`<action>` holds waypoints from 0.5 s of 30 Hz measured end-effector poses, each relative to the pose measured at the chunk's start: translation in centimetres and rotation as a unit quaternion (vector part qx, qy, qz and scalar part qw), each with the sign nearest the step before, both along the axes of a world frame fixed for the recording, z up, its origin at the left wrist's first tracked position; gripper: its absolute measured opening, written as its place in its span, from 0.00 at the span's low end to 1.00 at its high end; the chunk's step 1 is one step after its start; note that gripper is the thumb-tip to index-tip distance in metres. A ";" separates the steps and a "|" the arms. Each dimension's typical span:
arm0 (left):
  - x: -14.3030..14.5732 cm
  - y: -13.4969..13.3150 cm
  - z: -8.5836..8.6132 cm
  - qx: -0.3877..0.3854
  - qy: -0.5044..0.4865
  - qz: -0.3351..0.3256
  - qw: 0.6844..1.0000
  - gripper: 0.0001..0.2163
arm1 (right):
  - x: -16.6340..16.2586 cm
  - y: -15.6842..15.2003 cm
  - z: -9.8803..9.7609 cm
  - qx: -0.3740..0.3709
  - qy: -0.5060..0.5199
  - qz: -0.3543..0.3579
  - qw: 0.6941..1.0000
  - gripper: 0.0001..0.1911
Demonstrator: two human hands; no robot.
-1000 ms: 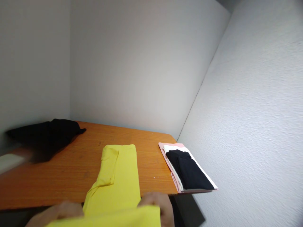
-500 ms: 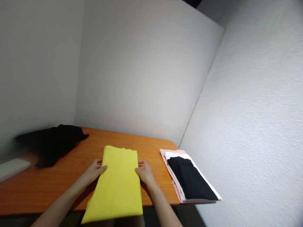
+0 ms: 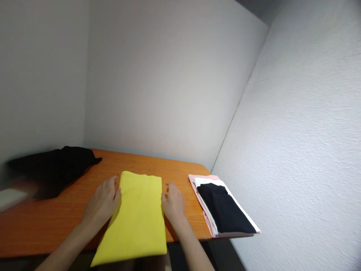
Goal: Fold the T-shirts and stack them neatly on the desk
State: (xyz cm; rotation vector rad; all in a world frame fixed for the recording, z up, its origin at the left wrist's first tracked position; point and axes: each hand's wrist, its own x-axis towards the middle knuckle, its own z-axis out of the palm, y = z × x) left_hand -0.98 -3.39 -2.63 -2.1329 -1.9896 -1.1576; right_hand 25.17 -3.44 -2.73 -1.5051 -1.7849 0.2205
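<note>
Yellow cloth (image 3: 138, 214) lies in the mid. of the table (image 3: 180, 169), near end past the front edge. Plain bright yellow, matte, folded to a long flat panel; surf. mostly smooth, far edge slightly wavy, near end a bit wider w/ a pointed L corner.

L hand (image 3: 102, 198) is beside its L edge, fingers loosely bent, thumb apart from them at the edge; R hand (image 3: 173, 203) same at the R edge. Both look relaxed, gap betw. thumb & fingers; can't tell if thumbs press.

Folded stack (image 3: 231, 210) at R: blk on wht on pink.
</note>
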 end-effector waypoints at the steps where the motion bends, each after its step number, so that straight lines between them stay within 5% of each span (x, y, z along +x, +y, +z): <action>1: 0.6 0.0 0.5 0.031 0.058 -0.016 0.998 0.22 | -0.6 -0.1 0.7 0.018 -0.050 0.010 0.999 0.19; 6: 3.7 1.1 0.3 0.009 0.203 -0.114 0.973 0.23 | -4.1 0.6 1.5 -0.025 -0.171 0.128 0.977 0.30; 15: 2.8 2.8 -4.0 -0.046 0.242 -0.073 0.966 0.30 | -3.9 1.1 -2.0 -0.098 -0.201 0.159 0.962 0.42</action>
